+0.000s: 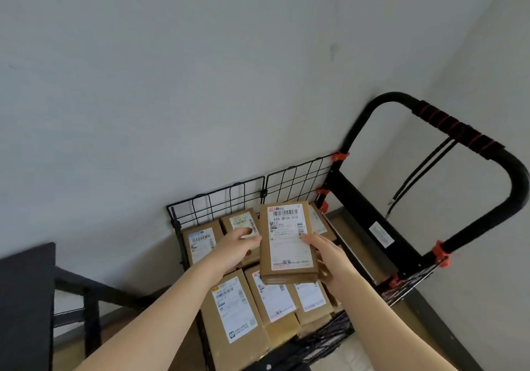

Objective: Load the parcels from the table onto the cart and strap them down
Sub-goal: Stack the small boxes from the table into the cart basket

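right hand (pixel 327 259) clasps the held parcel (pixel 286 241) at its right edge, thumb on the label, fingers beneath. left hand (pixel 241 244) meets the left edge; whether its fingers curl under cannot be told. the parcel hangs flat, label up, just above the stacked parcels (pixel 235 310) already in the cart (pixel 361 201). risks, as judged: set across uneven box tops, it may rock or slide off the pile; a lopsided hold may tip it on release. cords (pixel 421 170) on the handle hang unused.
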`<state>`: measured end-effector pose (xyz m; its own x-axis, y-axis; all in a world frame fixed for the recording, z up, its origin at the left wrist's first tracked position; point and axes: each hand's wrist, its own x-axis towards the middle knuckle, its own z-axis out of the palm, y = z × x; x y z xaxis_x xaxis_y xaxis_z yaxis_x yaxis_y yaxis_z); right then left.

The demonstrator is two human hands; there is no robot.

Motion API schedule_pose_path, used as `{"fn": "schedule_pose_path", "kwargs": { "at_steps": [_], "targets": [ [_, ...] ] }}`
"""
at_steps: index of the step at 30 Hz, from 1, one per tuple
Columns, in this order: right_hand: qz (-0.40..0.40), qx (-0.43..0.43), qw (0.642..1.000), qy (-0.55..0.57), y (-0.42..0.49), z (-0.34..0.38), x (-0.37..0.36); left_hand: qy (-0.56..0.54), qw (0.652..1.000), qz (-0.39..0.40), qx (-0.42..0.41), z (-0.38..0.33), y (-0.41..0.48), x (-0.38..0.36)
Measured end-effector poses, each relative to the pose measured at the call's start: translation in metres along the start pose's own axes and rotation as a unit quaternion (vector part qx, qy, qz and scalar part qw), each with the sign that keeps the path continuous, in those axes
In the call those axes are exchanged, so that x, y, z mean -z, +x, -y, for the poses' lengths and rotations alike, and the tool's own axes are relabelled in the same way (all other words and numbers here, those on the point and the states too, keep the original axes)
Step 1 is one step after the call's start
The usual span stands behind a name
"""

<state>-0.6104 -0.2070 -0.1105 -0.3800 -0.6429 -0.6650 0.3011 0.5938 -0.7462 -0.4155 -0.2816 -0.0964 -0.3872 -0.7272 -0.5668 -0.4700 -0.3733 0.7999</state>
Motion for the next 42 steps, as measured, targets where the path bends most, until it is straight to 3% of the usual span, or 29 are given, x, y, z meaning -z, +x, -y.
{"fn": "schedule_pose_path", "kwargs": {
  "at_steps": [12,25,31,42],
  "targets": [
    [0.039,-0.043,0.997,-0.046,0.164,0.064,0.037,-0.004,0.992,-0.092,0.088,-0.021,0.128,-0.026],
    [0.155,-0.121,0.974,-0.11,0.3,0.022,0.007,-0.029,0.968,-0.096,0.232,0.008,0.255,-0.078],
    [0.213,-0.101,0.959,-0.16,0.318,0.015,-0.001,-0.022,0.969,-0.106,0.223,0.008,0.268,-0.085],
    [0.153,-0.132,0.953,-0.225,0.304,0.016,0.005,-0.031,0.977,-0.119,0.172,0.006,0.251,-0.084]
  ]
}}
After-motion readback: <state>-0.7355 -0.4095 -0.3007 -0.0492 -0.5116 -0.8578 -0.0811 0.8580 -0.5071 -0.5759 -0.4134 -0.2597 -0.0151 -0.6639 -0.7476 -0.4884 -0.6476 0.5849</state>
